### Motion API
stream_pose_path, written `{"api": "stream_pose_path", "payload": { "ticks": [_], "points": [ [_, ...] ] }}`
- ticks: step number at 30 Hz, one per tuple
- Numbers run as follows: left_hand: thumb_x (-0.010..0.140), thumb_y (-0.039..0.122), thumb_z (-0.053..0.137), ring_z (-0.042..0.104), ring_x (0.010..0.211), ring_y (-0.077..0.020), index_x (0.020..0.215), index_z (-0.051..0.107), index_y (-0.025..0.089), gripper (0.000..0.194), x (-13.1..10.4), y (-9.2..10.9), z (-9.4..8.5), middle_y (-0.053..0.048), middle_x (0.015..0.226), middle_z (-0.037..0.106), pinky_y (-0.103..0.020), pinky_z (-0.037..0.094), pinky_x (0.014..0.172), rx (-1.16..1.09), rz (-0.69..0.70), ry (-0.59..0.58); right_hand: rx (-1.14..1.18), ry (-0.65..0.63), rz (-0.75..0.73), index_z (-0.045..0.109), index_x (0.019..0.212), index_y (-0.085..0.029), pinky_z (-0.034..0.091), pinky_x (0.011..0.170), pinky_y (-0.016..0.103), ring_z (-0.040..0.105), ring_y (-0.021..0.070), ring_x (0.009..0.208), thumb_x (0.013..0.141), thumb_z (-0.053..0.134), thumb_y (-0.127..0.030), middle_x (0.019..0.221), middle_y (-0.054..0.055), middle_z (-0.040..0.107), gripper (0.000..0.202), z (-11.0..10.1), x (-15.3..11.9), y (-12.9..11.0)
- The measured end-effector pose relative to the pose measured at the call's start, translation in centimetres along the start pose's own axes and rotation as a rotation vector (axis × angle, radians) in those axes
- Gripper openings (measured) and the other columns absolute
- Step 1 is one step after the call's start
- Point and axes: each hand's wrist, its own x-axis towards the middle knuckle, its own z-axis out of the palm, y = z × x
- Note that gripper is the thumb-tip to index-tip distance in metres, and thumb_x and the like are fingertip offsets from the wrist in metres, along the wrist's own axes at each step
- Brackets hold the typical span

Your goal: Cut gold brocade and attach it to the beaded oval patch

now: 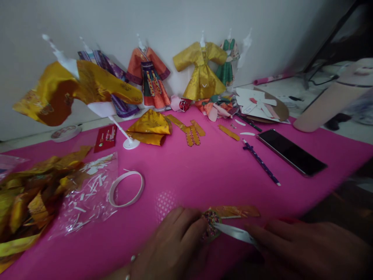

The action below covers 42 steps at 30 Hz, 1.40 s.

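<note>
At the bottom centre my left hand [177,243] presses its closed fingers on a small dark patterned piece [210,224] with multicoloured dots. My right hand [303,247], at the lower right, is wrapped round scissors [237,233]; their silver blades point left and their tip touches the patterned piece. Just behind both hands lies a gold fabric strip [239,211] with a thin pale line along it. The handles of the scissors are mostly hidden by my right fingers.
Small dresses on white stands, one a gold dress [204,70], line the wall. A white tape ring [126,188], a bag of white scraps [90,194] and gold cloth pieces [37,194] lie left. A pencil [262,163], phone [291,152] and bottle [332,97] are right.
</note>
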Motion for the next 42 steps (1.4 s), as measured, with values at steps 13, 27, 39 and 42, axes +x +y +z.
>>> {"api": "stream_pose_path", "payload": {
  "ticks": [13, 27, 39, 42],
  "points": [
    [0.094, 0.011, 0.055, 0.063, 0.088, -0.0222, 0.117, 0.053, 0.017, 0.024, 1.7, -0.4, -1.6, -0.009, 0.104, 0.067, -0.036, 0.057, 0.074, 0.091, 0.011, 0.067, 0.078, -0.05, 0.013, 0.05, 0.134, -0.021, 0.048, 0.045, 0.03, 0.072, 0.017, 0.06, 0.087, 0.036, -0.008, 0.093, 0.0, 0.076, 0.051, -1.0, 1.3, -0.1],
    [0.093, 0.019, 0.056, 0.057, 0.107, -0.0318, 0.119, 0.055, 0.018, 0.026, 2.3, -2.2, -2.3, -0.013, 0.121, 0.062, -0.051, 0.046, 0.086, 0.266, -0.164, 0.045, 0.059, -0.005, -0.001, 0.049, 0.137, -0.022, 0.057, 0.048, 0.027, 0.075, 0.0186, 0.066, 0.089, 0.038, -0.012, 0.099, 0.001, 0.078, 0.05, -1.5, 2.2, 0.3],
    [0.096, 0.022, 0.052, 0.063, 0.071, -0.0159, 0.103, 0.065, 0.028, 0.016, 1.6, 0.5, -3.2, -0.001, 0.085, 0.065, -0.025, 0.054, 0.059, -0.383, -0.31, 0.129, 0.031, -0.061, -0.08, 0.046, 0.14, -0.024, 0.043, 0.038, 0.024, 0.065, 0.011, 0.048, 0.093, 0.038, -0.015, 0.082, -0.006, 0.073, 0.049, -1.6, 1.2, 0.4],
    [0.093, 0.03, 0.054, 0.062, 0.064, -0.0162, 0.092, 0.068, 0.025, 0.014, 1.8, 0.5, -2.9, -0.001, 0.078, 0.068, -0.024, 0.05, 0.051, -0.555, -0.462, 0.059, -0.029, -0.018, -0.115, 0.049, 0.138, -0.023, 0.041, 0.037, 0.024, 0.063, 0.0105, 0.045, 0.092, 0.041, -0.015, 0.08, -0.006, 0.072, 0.047, -1.4, 1.0, 0.5]
  ]
}}
